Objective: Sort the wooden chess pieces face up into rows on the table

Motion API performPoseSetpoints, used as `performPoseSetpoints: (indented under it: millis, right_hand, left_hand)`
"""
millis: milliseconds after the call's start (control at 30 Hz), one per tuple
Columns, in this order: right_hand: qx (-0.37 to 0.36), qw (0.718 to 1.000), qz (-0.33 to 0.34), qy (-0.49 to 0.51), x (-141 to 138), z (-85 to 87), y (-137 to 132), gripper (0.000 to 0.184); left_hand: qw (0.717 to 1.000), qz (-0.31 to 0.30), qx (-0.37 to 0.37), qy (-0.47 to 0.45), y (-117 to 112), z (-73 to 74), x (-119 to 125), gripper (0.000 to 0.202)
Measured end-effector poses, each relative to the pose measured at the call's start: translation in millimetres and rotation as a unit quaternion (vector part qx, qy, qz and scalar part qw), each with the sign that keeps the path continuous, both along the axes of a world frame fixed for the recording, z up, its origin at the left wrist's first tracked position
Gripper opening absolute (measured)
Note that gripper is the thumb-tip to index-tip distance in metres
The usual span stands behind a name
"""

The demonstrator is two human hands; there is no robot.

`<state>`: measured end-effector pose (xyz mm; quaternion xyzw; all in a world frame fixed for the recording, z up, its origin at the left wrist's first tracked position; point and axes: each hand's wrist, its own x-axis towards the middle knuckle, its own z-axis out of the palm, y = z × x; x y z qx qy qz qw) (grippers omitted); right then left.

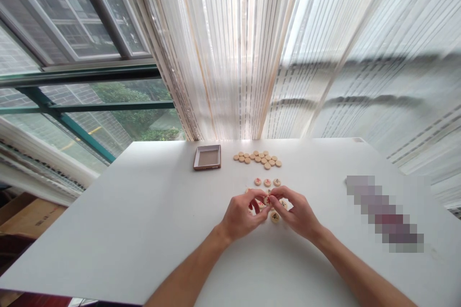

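Both hands meet over a group of round wooden Chinese chess pieces on the white table. Between the fingertips of my left hand (242, 213) and my right hand (296, 211) is a Chinese chess piece with a red character (267, 200); both hands are closed on it. Just in front of the hands lies a piece with a dark character (275, 217). Beyond them, a short row holds two red-marked pieces (267, 183) and one dark-marked piece (277, 182). Other pieces under the hands are partly hidden by the fingers.
Farther back, a cluster of blank-faced wooden pieces (264, 159) lies on the white table (144, 220). An open shallow box (208, 167) stands left of it. A blurred-out object (389, 218) lies at the right. Sheer curtains (230, 57) hang behind the table's far edge.
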<state>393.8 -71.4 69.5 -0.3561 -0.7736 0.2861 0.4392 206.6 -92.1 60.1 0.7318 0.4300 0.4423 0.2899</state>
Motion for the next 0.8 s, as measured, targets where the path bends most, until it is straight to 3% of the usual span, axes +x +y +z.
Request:
performPoseSetpoints:
  millis: [467, 667, 800]
  right_hand:
    - [0.004, 1.000, 0.028, 0.014, 1.1, 0.8, -1.2, 0.014]
    - [0.032, 0.999, -0.007, -0.008, 8.4, 1.1, 4.9, 0.014]
    - [0.042, 0.998, -0.047, -0.015, 15.8, 0.6, 11.7, 0.014]
  left_hand:
    - [0.999, 0.004, -0.026, -0.040, 6.0, 4.7, -6.3, 0.025]
    - [0.992, 0.116, -0.001, -0.049, 25.4, 9.5, -33.5, 0.026]
    - [0.985, 0.171, 0.032, -0.009, 39.2, 5.1, -50.2, 0.022]
